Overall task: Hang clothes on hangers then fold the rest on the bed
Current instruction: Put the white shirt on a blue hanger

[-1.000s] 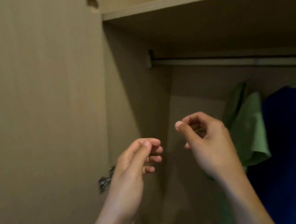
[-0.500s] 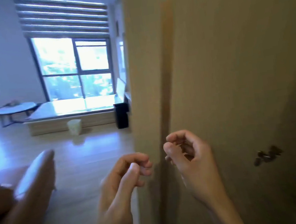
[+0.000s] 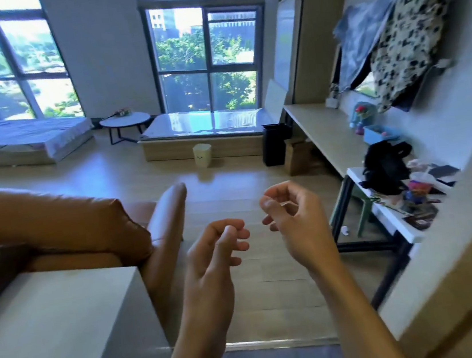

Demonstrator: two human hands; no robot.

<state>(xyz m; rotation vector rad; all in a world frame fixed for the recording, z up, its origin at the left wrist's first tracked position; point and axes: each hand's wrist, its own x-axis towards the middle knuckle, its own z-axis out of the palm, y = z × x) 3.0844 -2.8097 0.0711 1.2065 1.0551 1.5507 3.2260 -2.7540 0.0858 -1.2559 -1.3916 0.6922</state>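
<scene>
My left hand (image 3: pixel 212 257) and my right hand (image 3: pixel 298 224) hover in front of me over the wooden floor, fingers loosely curled, holding nothing. A bed (image 3: pixel 22 140) with a pale purple sheet stands far off at the left by the window. Two cloths hang on the right wall: a blue-grey garment (image 3: pixel 360 36) and a black-and-cream patterned garment (image 3: pixel 409 42). No hanger is in view.
A brown leather sofa (image 3: pixel 91 228) and a white cabinet top (image 3: pixel 53 329) are close on my left. On the right stand a long wall desk (image 3: pixel 328 133) and a cluttered side table (image 3: pixel 398 211). A small bin (image 3: pixel 202 155), a round table (image 3: pixel 125 122) and a window bench (image 3: pixel 207 128) lie ahead.
My view has swung left from the wardrobe interior, past its door, to the open room. Both hands stay raised and empty in the same loose pose.
</scene>
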